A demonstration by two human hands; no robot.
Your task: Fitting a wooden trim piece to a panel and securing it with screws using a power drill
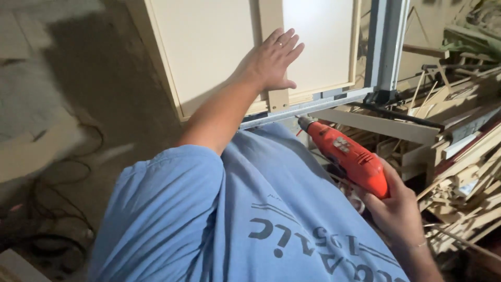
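My left hand [271, 60] lies flat with fingers spread on a pale wooden cabinet door [209, 47], over its vertical middle slat. My right hand [399, 209] grips an orange electric drill [349, 156]. The drill's metal chuck points up and left at a grey metal rail [308, 108] that runs along the door's lower edge; the tip is at or very near the rail. My blue shirt fills the lower middle of the view.
A vertical grey metal post [386, 44] stands right of the door. A heap of wood strips and offcuts [459, 156] fills the right side. Dark cables [57, 209] lie on the dusty floor at the left.
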